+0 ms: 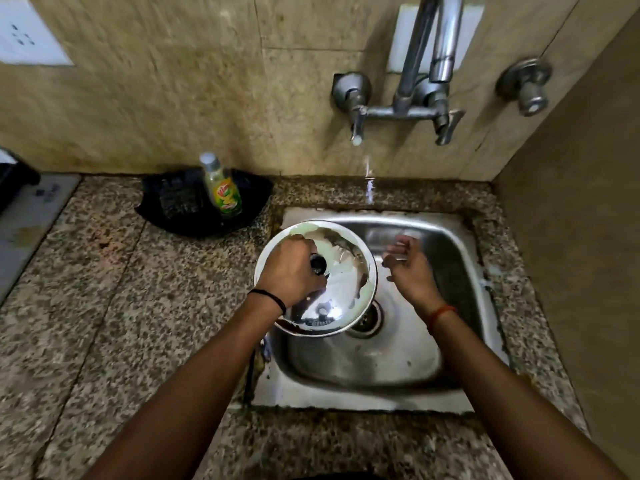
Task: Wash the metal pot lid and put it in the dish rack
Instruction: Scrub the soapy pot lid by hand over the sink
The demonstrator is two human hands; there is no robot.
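Left hand [289, 270] clenched round the black knob [318, 264] of the metal pot lid [341, 289], holding it tilted over the left part of the steel sink [391, 372], just above and left of the drain [367, 318]. Right hand [405, 268] released, fingers spread and blurred, holding nothing, over the far middle of the basin, just right of the lid's rim. Gripped by the knob probably to leave the whole metal face free for rinsing, and kept over the basin so water runs off into it. A thin stream falling from the wall tap [401, 109], landing near the far sink edge, short of the lid, so likely not yet under the water. Whitish film on the lid, soap or residue, hard to say which. Dish soap bottle [223, 188] and a dark scrubber [180, 199] standing in a black tray [249, 209] on the granite counter [104, 289], far left of the sink. No dish rack within view. Lid's underside hidden.
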